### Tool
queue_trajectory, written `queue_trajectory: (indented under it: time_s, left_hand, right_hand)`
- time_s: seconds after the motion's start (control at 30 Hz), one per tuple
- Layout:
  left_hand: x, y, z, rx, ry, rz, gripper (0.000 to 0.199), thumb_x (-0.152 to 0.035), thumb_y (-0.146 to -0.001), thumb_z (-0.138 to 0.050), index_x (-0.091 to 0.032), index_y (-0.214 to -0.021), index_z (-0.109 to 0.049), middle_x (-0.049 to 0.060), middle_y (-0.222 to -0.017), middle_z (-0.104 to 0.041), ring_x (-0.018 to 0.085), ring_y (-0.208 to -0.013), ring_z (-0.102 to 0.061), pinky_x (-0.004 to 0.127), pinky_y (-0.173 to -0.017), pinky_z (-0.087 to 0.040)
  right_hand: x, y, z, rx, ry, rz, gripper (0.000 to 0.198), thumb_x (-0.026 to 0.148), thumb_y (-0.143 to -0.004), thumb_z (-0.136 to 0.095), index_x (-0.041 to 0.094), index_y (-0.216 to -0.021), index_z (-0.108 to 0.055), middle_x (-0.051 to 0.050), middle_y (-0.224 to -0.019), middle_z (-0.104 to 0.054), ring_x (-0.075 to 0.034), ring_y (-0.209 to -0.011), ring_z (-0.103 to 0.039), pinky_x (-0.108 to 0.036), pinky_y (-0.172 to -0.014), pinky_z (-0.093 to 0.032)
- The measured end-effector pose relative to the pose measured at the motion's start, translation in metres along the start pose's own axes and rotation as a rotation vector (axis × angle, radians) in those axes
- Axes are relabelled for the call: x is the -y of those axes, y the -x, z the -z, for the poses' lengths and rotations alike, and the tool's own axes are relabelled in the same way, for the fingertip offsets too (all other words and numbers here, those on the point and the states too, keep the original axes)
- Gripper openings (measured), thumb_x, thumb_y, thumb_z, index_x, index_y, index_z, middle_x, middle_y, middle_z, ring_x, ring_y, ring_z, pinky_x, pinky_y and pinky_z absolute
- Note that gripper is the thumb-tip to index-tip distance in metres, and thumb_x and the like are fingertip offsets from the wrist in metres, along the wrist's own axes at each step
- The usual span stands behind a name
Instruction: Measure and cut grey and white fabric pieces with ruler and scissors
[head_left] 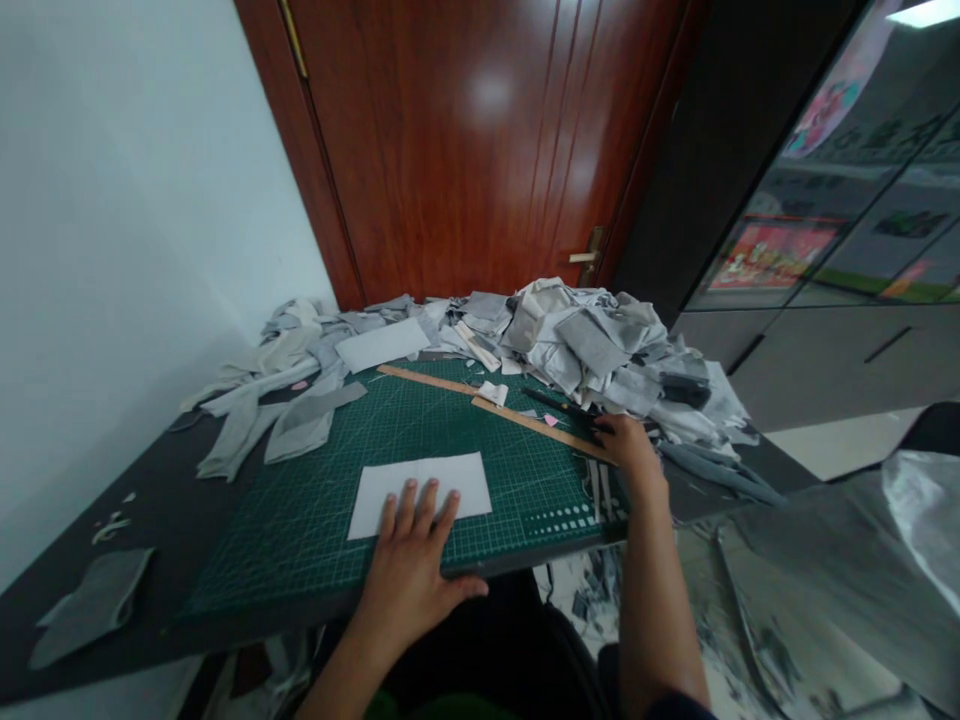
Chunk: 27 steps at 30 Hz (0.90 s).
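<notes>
My left hand (420, 550) lies with fingers spread over the lower part of a white rectangular piece (420, 480), paper or cloth. Its thumb points right along the table's front edge. The piece rests flat on a green cutting mat (292, 520) with a printed grid. At the mat's right side, the fingers of my right hand (626, 445) are curled at the near end of a thin black tool (559, 402), whose exact kind I cannot make out. Just beside it, a wooden ruler (536, 427) ends near my fingertips. A second wooden strip (427, 378) lies further left.
A heap of grey and white fabric scraps (592, 340) lines the back, with more strips (300, 410) at left. Slim metal tools (600, 490) lie below my right hand. A folded grey cloth (97, 600) is at front left. Behind stand a wooden door (465, 150) and wall.
</notes>
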<state>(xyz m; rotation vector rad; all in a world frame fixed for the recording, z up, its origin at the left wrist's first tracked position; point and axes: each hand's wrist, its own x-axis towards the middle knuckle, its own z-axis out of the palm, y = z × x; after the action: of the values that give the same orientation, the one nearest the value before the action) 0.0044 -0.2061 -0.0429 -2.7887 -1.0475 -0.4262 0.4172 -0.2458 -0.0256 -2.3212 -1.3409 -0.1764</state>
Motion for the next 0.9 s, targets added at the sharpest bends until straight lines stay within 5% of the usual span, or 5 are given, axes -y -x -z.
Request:
queue_trajectory:
  time_s: [0.1, 0.3, 0.53, 0.77, 0.9]
  left_hand:
    - [-0.007, 0.005, 0.003, 0.037, 0.017, 0.03, 0.123, -0.09, -0.056, -0.068, -0.024, -0.156, -0.039, 0.016, -0.163, -0.033, 0.048, -0.151, -0.02, 0.067, -0.121, -0.015]
    - [-0.011, 0.01, 0.003, 0.044, 0.059, 0.062, 0.122, -0.09, -0.058, -0.068, -0.026, -0.157, -0.037, 0.016, -0.165, -0.029, 0.049, -0.152, -0.014, 0.072, -0.119, -0.01]
    - [-0.012, 0.012, 0.004, 0.017, 0.091, 0.033, 0.123, -0.087, -0.054, -0.073, -0.025, -0.155, -0.038, 0.019, -0.164, -0.029, 0.052, -0.151, -0.015, 0.076, -0.116, -0.013]
    - [-0.013, 0.008, 0.013, 0.01, 0.154, -0.009, 0.116, -0.09, -0.066, -0.061, -0.022, -0.157, -0.035, 0.019, -0.165, -0.027, 0.047, -0.153, -0.013, 0.073, -0.119, -0.009]
    - [-0.005, 0.011, 0.014, -0.121, 0.29, 0.005, 0.104, -0.082, -0.084, -0.05, -0.016, -0.159, -0.025, 0.02, -0.166, -0.021, 0.041, -0.154, -0.013, 0.063, -0.12, -0.023]
  right_hand:
    - [0.019, 0.005, 0.004, -0.031, 0.028, 0.042, 0.033, 0.013, -0.091, -0.049, 0.012, -0.11, -0.076, -0.02, -0.113, -0.075, -0.029, -0.106, -0.07, -0.036, -0.091, -0.049]
    - [0.065, 0.008, -0.014, 0.11, 0.04, 0.236, 0.026, 0.022, -0.094, -0.055, 0.023, -0.11, -0.076, -0.011, -0.102, -0.078, -0.025, -0.095, -0.071, -0.03, -0.083, -0.05]
    - [0.061, 0.007, -0.027, 0.149, 0.077, 0.207, 0.022, 0.015, -0.086, -0.063, 0.017, -0.104, -0.075, -0.014, -0.098, -0.076, -0.029, -0.095, -0.07, -0.034, -0.078, -0.049]
    - [0.076, 0.015, -0.004, 0.077, 0.129, 0.173, 0.02, 0.022, -0.095, -0.053, 0.017, -0.1, -0.071, -0.016, -0.102, -0.071, -0.031, -0.096, -0.066, -0.037, -0.074, -0.044]
    - [0.108, 0.027, 0.021, 0.017, 0.148, 0.173, 0.022, 0.018, -0.096, -0.046, 0.017, -0.103, -0.067, -0.014, -0.094, -0.069, -0.03, -0.087, -0.065, -0.037, -0.073, -0.043]
